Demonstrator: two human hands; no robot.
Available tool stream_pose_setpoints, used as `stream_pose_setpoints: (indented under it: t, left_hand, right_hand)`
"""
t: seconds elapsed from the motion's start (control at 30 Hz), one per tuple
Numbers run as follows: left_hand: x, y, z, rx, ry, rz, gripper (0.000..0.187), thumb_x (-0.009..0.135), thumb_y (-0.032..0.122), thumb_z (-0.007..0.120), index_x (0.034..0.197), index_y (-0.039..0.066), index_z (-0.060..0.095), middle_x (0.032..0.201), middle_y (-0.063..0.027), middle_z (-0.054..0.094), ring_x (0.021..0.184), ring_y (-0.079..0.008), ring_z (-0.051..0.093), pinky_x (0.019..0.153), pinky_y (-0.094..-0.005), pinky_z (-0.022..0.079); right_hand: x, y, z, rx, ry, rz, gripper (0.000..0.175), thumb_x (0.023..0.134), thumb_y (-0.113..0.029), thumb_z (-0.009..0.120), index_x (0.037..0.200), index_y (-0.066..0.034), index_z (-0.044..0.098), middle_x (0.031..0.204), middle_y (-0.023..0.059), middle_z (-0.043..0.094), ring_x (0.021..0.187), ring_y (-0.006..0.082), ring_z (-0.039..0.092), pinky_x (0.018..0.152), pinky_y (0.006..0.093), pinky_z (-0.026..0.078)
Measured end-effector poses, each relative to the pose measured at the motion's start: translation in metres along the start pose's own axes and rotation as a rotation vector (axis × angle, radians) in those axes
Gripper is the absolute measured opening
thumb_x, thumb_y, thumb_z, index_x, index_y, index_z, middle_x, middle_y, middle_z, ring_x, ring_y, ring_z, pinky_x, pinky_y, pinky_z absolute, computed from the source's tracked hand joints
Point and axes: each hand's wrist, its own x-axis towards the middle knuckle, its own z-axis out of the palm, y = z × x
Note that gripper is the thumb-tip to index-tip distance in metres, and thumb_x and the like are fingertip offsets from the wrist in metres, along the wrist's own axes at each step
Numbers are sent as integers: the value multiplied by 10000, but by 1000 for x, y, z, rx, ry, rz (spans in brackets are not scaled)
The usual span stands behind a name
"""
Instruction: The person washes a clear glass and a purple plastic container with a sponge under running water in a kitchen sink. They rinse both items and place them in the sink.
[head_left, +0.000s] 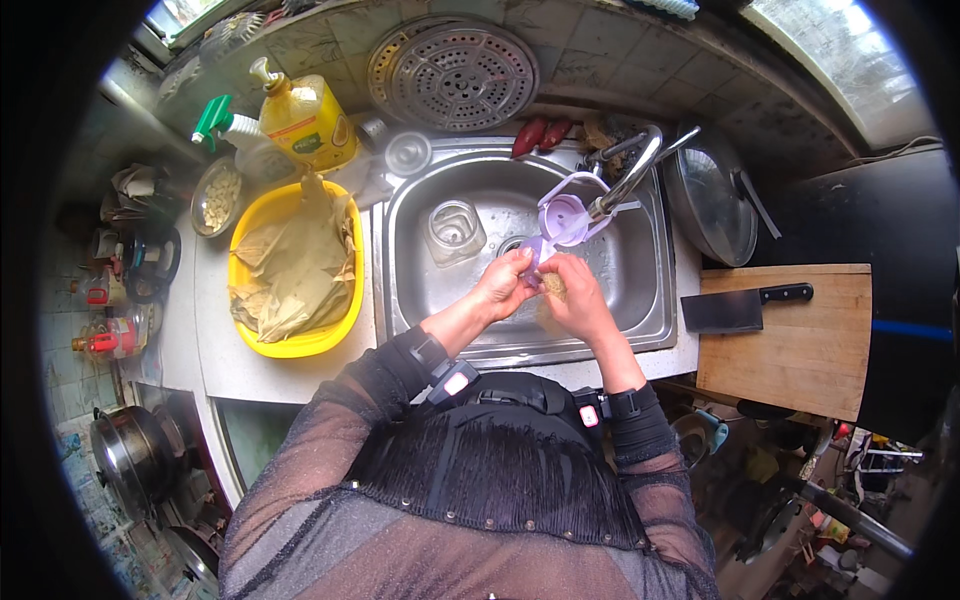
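Over the stainless steel sink (420, 292), my left hand (508, 283) grips a small translucent purple plastic piece (534, 255). My right hand (576, 296) presses a tan fibrous scrubber (554, 285) close against that piece; the fingers partly cover both. Just beyond my hands, a lilac plastic lid with a loop handle (561, 217) lies in the basin, below the faucet spout (600, 208). A whitish streak between spout and hands could be water or plastic; I cannot tell which. Left of the drain, a clear square jar (456, 232) stands in the sink.
A yellow basin (296, 346) of dried leaves sits left, near a yellow pump bottle (309, 124) and a bowl of pale pieces (217, 199). Perforated steamer racks (465, 79) lean behind the sink. Right, a cleaver (724, 310) lies on a wooden board (795, 360) near a pan lid (709, 199).
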Motion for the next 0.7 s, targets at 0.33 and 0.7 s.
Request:
stream_pose_setpoints:
  t: [0.33,0.7]
  left_hand:
    - [-1,2,10,-29,-179,61,275,976,253,469,1181,75,512,1085,-64,590,888,-152,604,856,-354,502]
    - [-4,5,13,27,-157,102,265,982,232,458,1193,75,478,1064,-50,576,865,-144,598,862,-347,502]
  right_hand:
    - [11,-2,2,-14,105,220,395,640,-59,772,993,-27,600,989,136,562,946,320,562,824,382,463]
    - [13,-3,0,29,165,181,348,636,-70,780,936,-30,608,969,126,581,913,304,582,788,375,474]
